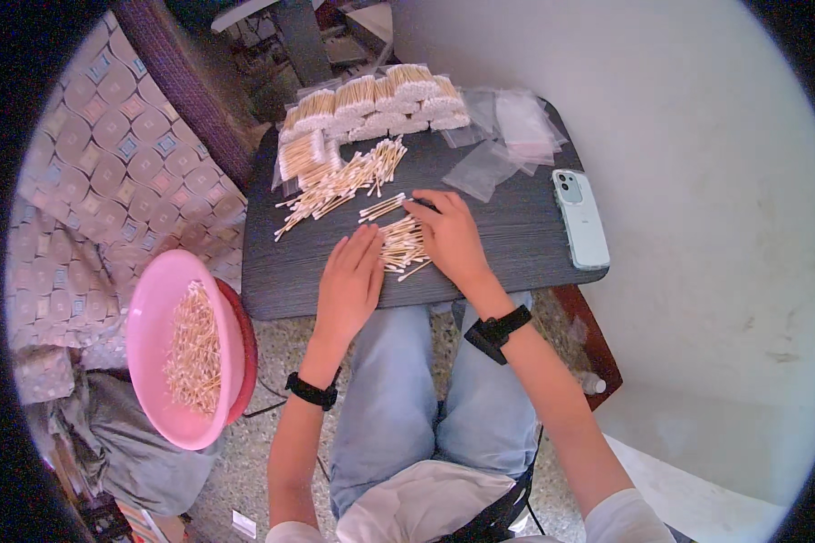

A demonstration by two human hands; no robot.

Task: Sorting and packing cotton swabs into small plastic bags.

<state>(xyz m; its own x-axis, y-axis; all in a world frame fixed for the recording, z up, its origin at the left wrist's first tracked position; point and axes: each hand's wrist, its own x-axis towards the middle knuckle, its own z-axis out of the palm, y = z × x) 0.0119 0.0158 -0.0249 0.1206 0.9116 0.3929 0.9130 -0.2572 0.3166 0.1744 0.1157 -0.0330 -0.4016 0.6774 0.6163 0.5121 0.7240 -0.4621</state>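
A small pile of cotton swabs [402,246] lies on the dark table between my two hands. My left hand [349,279] rests flat along the pile's left side, fingers stretched out together. On the other side, my right hand [453,237] curves around the pile with its fingers extended. Its thumb and index fingertips are by the right ends of a short row of swabs [383,208] just beyond the pile. Farther off, a larger loose heap of swabs [353,181] spreads to the left. My palms hide part of the near pile.
Stacked bags packed with swabs [371,104] line the table's far edge. Clear plastic bags [489,170] lie at the far right, and a pale phone [581,220] sits by the right edge. A pink basin [149,362] of swabs stands left of the table [290,281].
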